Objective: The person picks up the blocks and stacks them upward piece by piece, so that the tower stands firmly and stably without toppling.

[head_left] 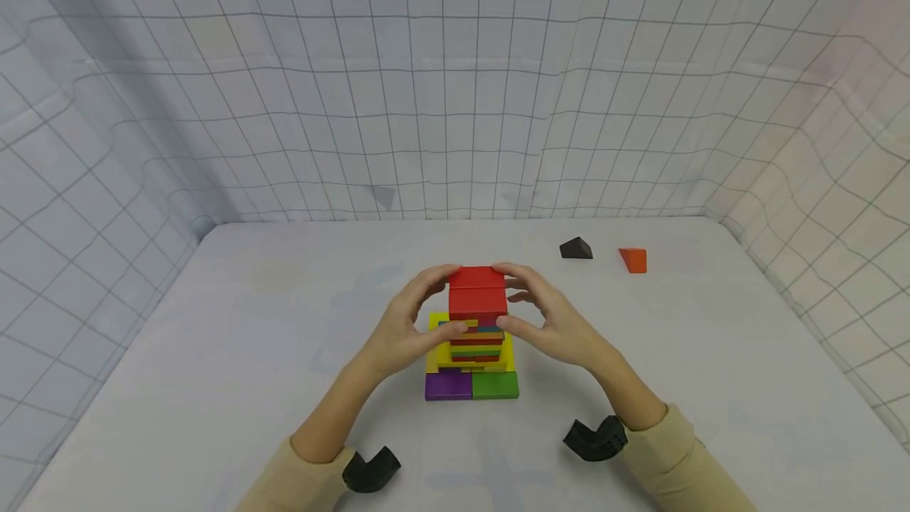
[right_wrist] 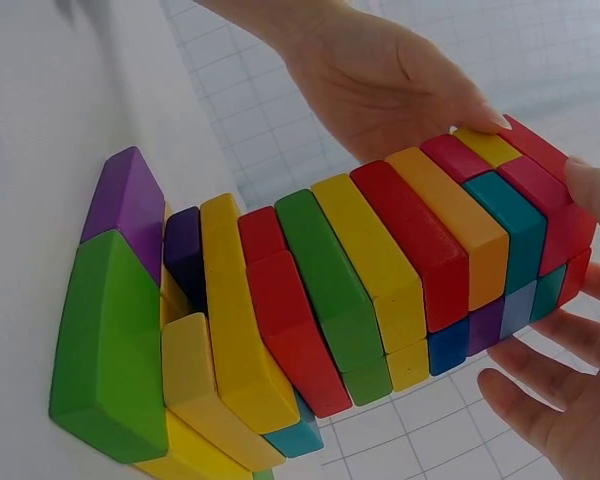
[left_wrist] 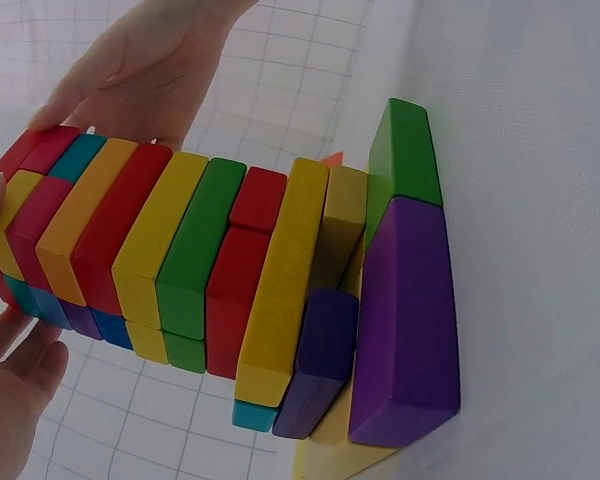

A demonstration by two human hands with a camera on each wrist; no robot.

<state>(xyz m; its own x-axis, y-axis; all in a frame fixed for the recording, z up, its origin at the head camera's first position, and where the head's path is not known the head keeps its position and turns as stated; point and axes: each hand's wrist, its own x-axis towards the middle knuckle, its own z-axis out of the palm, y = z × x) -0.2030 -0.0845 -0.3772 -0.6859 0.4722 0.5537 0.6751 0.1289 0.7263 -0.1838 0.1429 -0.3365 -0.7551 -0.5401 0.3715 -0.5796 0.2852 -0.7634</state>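
A tall tower of coloured wooden blocks stands upright, topped by red blocks. My left hand curls round the top from the left, its thumb on the near face and its fingertips at the far corner. Mirroring it, my right hand holds the top's right side between thumb and fingers. Just under the red top are yellow, pink and teal pieces, with an orange block lower down. A purple block and a green block lie at the near foot. Fingertips behind the tower are partly hidden.
Behind and right of the tower lie a black wedge block and an orange-red wedge block on the white tabletop. Grid-patterned cloth closes off the back and sides. Each wrist carries a black mount.
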